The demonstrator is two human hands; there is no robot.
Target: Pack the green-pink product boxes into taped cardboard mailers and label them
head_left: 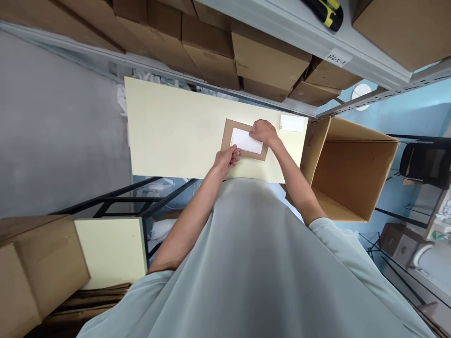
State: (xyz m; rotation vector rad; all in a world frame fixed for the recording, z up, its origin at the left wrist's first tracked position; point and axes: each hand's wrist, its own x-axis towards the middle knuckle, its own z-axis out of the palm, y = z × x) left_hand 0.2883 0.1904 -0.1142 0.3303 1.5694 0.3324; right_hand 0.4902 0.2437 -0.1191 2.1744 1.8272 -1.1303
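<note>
A flat brown cardboard piece, perhaps a thin box or mailer, lies on the pale cream tabletop in front of me. On it rests a white rectangular label with a small orange mark at its left end. My left hand is closed at the label's lower left edge, thumb and forefinger pinched there and the other fingers curled. Across from it, my right hand is closed over the label's upper right end, its thumb on the white surface. Its curled fingers hide that corner.
A similar white rectangular item lies at the table's far right. Beside that end stands a large open carton. Cardboard boxes fill the shelf behind, with a yellow-black tool above. Another box stands at lower left.
</note>
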